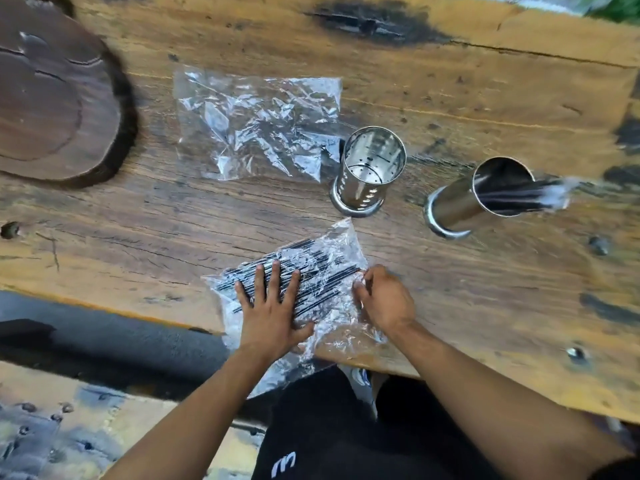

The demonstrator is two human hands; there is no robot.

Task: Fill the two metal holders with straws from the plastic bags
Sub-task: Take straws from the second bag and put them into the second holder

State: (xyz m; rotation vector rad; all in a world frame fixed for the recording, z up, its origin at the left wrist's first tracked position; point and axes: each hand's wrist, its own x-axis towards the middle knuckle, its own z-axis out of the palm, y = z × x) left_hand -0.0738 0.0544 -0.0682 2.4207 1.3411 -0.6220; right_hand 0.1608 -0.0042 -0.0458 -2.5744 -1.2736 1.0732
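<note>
A clear plastic bag of black straws [311,271] lies at the near edge of the wooden table [485,109]. My left hand [272,306] presses flat on it with fingers spread. My right hand [384,297] pinches the bag's plastic at its right side. An empty, crumpled plastic bag [256,126] lies farther back. A perforated metal holder [367,171] stands empty to its right. A second metal holder [481,195] farther right holds a bundle of black straws [530,195] sticking out of its top.
A dark round wooden slab [59,98] sits on the table at the far left. A grey bench [104,334] runs below the table's near edge. My dark-clothed legs show at the bottom.
</note>
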